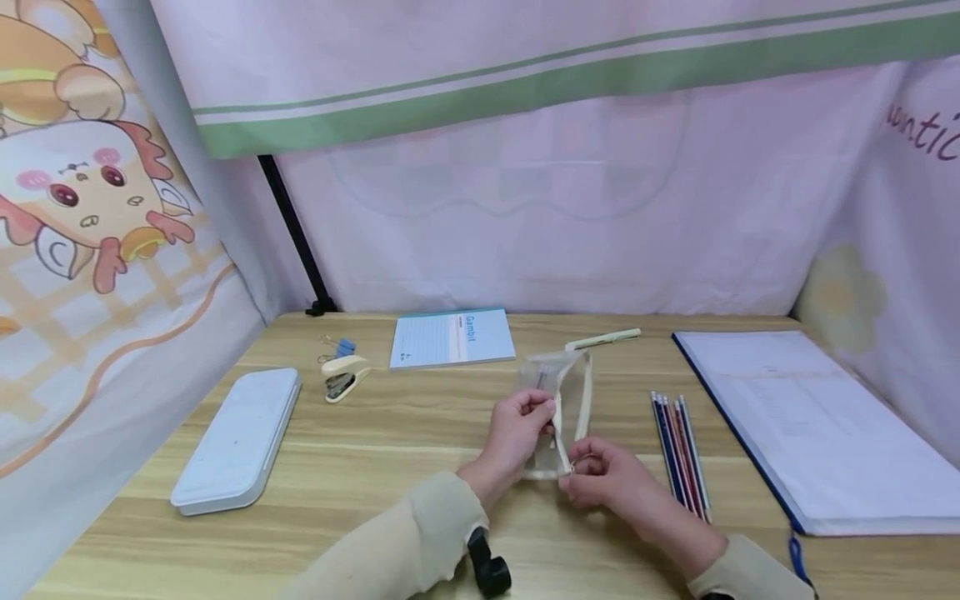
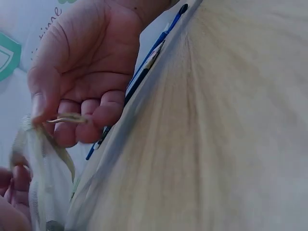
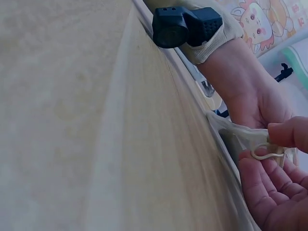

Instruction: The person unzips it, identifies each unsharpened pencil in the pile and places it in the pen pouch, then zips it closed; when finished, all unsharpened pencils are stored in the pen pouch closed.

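A see-through mesh zip pouch [image 1: 543, 375] with cream zip edges stands on the table between both hands, its top edges parted at the upper end. My left hand [image 1: 517, 429] pinches one zip edge partway along the pouch. At the near end, my right hand [image 1: 611, 475] grips the zip's corner between thumb and fingers. A cream loop-shaped zip pull [image 3: 257, 152] hangs at those fingers in the right wrist view. The left wrist view shows the right palm facing the camera, with mesh fabric [image 2: 50, 187] stretching from its thumb.
Several pencils [image 1: 678, 454] lie right of the pouch, beside a blue-edged folder [image 1: 817, 425]. Behind it are a pale pen [image 1: 603, 339] and a blue notebook [image 1: 452, 338]. A stapler [image 1: 345, 377], blue binder clips [image 1: 345, 347] and a white case [image 1: 238, 437] lie left.
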Tool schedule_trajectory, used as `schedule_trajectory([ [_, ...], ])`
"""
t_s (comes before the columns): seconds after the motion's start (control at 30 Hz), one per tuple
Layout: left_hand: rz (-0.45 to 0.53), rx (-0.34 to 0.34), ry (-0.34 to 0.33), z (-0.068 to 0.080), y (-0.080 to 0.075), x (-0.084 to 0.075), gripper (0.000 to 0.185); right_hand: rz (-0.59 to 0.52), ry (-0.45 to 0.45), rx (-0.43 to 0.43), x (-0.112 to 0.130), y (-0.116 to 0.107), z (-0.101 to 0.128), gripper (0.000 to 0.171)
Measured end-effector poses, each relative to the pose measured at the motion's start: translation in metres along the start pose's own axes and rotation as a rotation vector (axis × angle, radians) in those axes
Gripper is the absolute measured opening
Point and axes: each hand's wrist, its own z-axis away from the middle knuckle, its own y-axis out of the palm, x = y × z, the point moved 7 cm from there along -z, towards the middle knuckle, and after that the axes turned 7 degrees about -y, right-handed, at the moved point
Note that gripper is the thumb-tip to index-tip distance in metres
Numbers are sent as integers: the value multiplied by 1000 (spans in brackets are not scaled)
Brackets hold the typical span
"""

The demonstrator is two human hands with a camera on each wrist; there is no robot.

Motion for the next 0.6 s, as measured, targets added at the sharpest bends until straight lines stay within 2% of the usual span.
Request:
schedule_trajectory([
  [0.1,-90,38,-1,7,-2,-2,15,23,0,12,2,2,-1,41],
  [0.23,-316,114,54,23,-7,-12,12,54,-2,14,7,1,-1,38],
  [0.33,-488,215,93,34,-7,-16,12,94,-20,41,12,1,-1,35],
  [0.47,-599,354,83,44,-6,-13,22,159,-52,91,18,4,-3,29],
  [0.6,-645,385,56,46,-8,-10,27,250,-100,138,25,10,-5,19],
])
